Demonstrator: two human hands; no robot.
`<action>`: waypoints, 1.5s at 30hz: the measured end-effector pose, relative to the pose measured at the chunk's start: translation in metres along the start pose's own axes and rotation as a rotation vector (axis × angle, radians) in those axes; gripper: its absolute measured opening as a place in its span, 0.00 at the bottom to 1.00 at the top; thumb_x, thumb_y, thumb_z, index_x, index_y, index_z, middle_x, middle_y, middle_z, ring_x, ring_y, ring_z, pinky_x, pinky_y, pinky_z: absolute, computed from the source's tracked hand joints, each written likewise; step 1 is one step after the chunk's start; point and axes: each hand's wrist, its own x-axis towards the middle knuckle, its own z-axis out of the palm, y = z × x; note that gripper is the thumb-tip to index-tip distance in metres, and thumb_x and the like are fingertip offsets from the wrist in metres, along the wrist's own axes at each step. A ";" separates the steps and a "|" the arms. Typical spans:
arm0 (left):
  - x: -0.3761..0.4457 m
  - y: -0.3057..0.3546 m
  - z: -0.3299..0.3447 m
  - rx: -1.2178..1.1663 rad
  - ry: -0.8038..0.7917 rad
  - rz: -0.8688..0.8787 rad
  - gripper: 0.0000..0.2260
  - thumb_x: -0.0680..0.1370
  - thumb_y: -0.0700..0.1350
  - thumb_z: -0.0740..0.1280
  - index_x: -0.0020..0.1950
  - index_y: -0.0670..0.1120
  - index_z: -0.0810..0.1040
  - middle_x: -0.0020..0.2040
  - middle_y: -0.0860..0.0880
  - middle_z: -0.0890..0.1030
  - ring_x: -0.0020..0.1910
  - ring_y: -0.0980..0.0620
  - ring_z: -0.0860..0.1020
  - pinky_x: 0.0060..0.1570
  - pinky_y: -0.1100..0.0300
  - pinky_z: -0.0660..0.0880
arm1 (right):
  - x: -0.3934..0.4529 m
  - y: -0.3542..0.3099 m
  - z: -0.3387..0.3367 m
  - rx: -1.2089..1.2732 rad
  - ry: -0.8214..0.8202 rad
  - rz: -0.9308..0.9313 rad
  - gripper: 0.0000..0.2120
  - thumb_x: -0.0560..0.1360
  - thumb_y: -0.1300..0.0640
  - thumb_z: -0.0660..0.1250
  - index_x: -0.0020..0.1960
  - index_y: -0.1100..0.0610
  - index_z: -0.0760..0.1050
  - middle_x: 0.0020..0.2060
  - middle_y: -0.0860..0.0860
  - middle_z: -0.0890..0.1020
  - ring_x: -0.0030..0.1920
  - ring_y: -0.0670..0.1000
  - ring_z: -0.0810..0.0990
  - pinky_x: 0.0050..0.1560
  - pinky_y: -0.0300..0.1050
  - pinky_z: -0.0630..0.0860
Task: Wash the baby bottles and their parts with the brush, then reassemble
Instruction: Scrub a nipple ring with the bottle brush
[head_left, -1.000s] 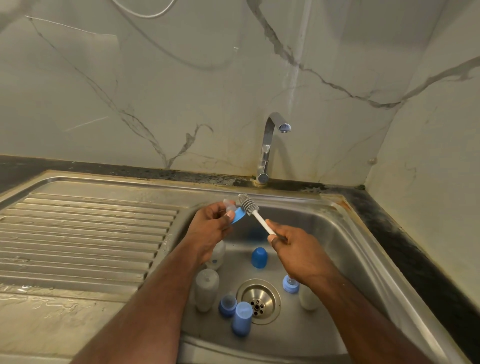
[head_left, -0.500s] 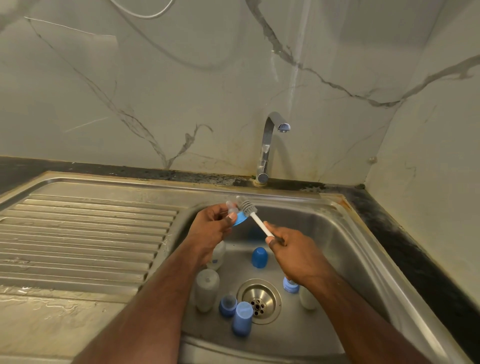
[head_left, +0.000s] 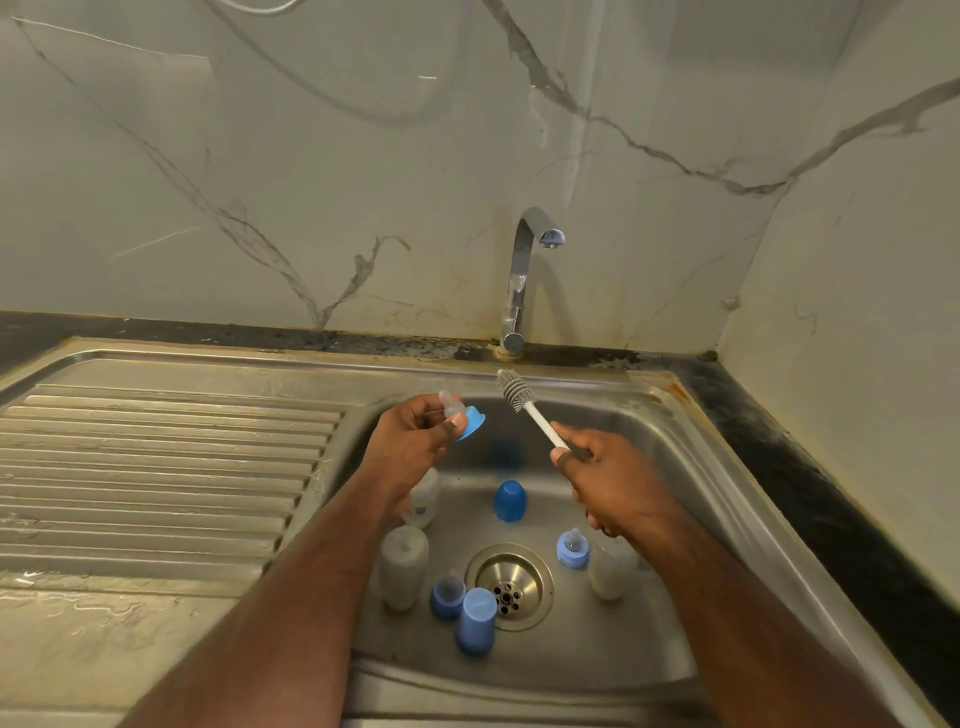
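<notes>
Steel sink (head_left: 737, 467), bottle parts held above the basin.
Blue teat ring (head_left: 470, 422) is pinched by left hand (head_left: 415, 441); brush (head_left: 524, 402) is gripped, apart, by right hand (head_left: 613, 483).

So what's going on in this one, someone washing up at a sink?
A person stands at a steel sink, cleaning baby bottle parts. The left hand holds a blue collar with its clear teat; the right hand grips a white-handled brush, its bristles a little apart from the teat. The tap shows no running water. In the basin lie bottles, blue caps and another teat collar, all unassembled.
</notes>
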 end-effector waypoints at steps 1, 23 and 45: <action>0.001 -0.002 0.000 0.036 0.005 0.008 0.05 0.79 0.48 0.72 0.53 0.56 0.81 0.51 0.52 0.85 0.54 0.52 0.82 0.60 0.50 0.79 | 0.000 0.001 -0.002 0.006 0.000 0.009 0.20 0.83 0.53 0.62 0.74 0.46 0.69 0.34 0.41 0.72 0.29 0.43 0.72 0.25 0.34 0.67; -0.004 0.000 0.010 0.191 -0.076 0.065 0.04 0.76 0.50 0.75 0.47 0.51 0.85 0.42 0.48 0.85 0.45 0.48 0.83 0.55 0.45 0.81 | -0.015 -0.014 0.008 0.027 -0.092 -0.068 0.16 0.83 0.50 0.61 0.69 0.42 0.75 0.32 0.46 0.76 0.31 0.45 0.73 0.31 0.43 0.76; -0.003 0.006 0.009 -0.131 0.014 -0.102 0.14 0.75 0.48 0.76 0.60 0.54 0.81 0.54 0.45 0.82 0.50 0.48 0.82 0.51 0.55 0.82 | -0.013 -0.014 0.010 -0.087 -0.032 -0.095 0.18 0.83 0.50 0.60 0.72 0.43 0.73 0.39 0.40 0.78 0.36 0.44 0.76 0.48 0.45 0.78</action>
